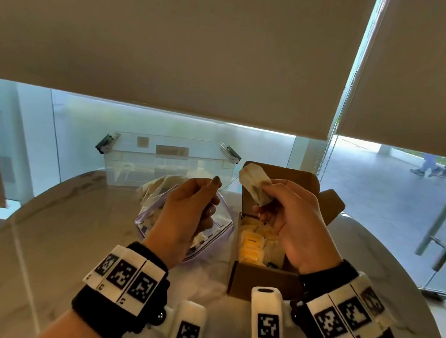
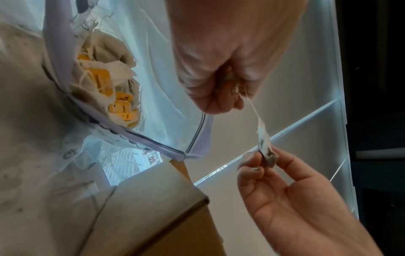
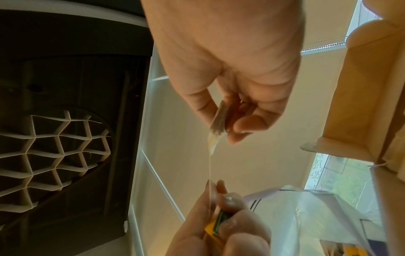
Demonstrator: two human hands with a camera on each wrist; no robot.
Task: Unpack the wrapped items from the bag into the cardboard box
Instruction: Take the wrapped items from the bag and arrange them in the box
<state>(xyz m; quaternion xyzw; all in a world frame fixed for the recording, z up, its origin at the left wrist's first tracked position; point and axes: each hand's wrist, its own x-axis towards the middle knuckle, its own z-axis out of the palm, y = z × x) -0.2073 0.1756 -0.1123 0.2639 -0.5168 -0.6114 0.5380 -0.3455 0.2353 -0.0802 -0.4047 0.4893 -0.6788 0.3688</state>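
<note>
My right hand point(image 1: 268, 201) pinches a pale wrapped tea bag point(image 1: 254, 184) raised above the open cardboard box point(image 1: 259, 282), which holds several yellow-tagged tea bags. My left hand point(image 1: 208, 194) hovers over the clear zip bag point(image 1: 142, 215) and pinches the yellow tag point(image 3: 215, 226) of that tea bag. A thin string point(image 2: 254, 110) runs taut between the two hands. Several more tea bags point(image 2: 103, 81) lie inside the zip bag point(image 2: 157, 86). In the right wrist view the tea bag point(image 3: 219, 121) sits between thumb and fingers.
A clear plastic bin point(image 1: 167, 160) with black latches stands at the back of the round marble table point(image 1: 71, 235). The box's lid flap point(image 1: 308, 183) stands up behind my right hand. Behind are roller blinds and glass walls.
</note>
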